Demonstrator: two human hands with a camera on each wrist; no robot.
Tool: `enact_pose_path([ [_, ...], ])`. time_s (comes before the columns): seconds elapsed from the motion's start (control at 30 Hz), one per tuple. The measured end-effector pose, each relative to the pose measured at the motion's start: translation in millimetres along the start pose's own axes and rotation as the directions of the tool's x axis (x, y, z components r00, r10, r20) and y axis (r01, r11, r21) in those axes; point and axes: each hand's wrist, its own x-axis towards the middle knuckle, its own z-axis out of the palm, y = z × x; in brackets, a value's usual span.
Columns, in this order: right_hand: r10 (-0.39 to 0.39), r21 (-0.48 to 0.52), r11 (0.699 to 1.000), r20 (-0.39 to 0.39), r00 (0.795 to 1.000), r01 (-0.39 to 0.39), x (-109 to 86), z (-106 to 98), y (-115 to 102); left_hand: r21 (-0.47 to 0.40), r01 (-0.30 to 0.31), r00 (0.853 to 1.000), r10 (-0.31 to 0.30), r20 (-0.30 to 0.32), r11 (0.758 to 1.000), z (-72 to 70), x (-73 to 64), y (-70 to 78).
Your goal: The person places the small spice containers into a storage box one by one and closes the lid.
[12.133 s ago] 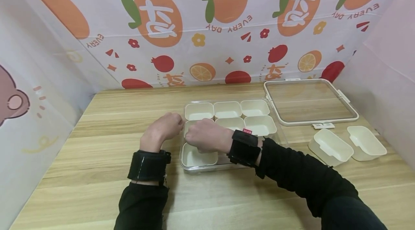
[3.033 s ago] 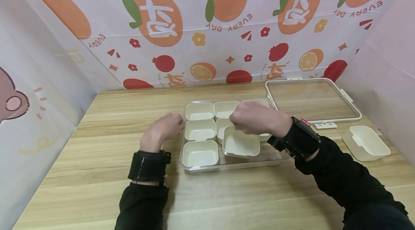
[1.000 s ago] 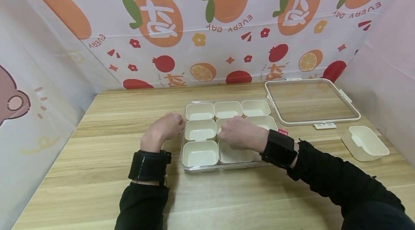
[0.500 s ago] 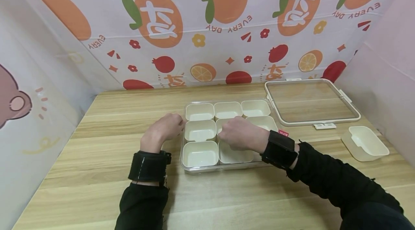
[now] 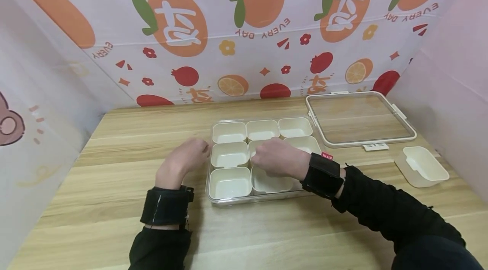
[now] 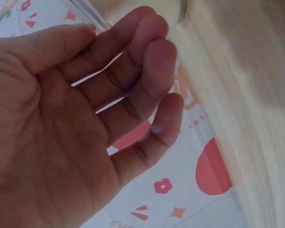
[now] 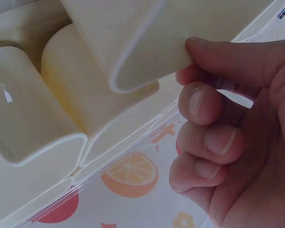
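Observation:
Small cream containers stand in a clear box [image 5: 248, 199] on the table. My right hand [image 5: 280, 158] pinches the rim of the front middle container [image 5: 271, 182] between thumb and index finger; its other fingers curl free below. In the right wrist view this container [image 7: 180, 47] shows near the top, beside others [image 7: 28, 104]. The front left container [image 5: 230, 184] sits beside it. My left hand [image 5: 184, 162] is at the box's left side, fingers loosely curled with nothing in them, as the left wrist view of that hand [image 6: 66, 133] shows. Whether it touches the box cannot be told.
One more cream container [image 5: 425, 167] stands on the table at the right. Behind it lies a clear lid with a cream frame [image 5: 362, 143] and side clips. A fruit-printed cloth [image 5: 225, 20] hangs behind the wooden table [image 5: 114, 210].
My right hand, earlier at the front left container, later carried another above the box and lowered it into the front middle spot. One container at the right is gone. My left hand has stayed put.

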Motion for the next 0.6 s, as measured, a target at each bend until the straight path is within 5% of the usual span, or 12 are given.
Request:
enact_pose_path([
  [0.37,-0.007,0.011,1.000,0.011,1.000,0.007,1.7,-0.9,1.6,0.049,0.041,0.999,-0.042,0.020,0.998,5.6,-19.2,10.3],
  [0.6,0.002,-0.009,1.000,-0.007,1.000,-0.002,1.1,-0.4,3.0,0.066,-0.001,1.000,0.001,-0.003,0.998,6.2,-19.5,9.8],
])
